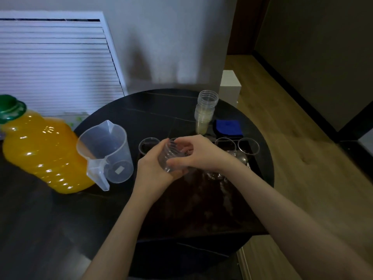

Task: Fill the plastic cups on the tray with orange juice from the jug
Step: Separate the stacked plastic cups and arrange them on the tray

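Clear plastic jug (110,150), empty, stood at nine o'clock beside the capped orange-juice bottle (43,152). Left hand (156,168) and right hand (193,153) both gripped a clear cup stack (171,158) over the dark tray (201,199). Step: setting out cups. Next: separate one, place it.

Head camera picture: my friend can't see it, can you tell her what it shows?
Two hands, the left hand and right hand, hold a clear plastic cup above a dark tray on a round black table. Empty cups stand along the tray's far edge; an empty clear jug and a big orange juice bottle stand left.
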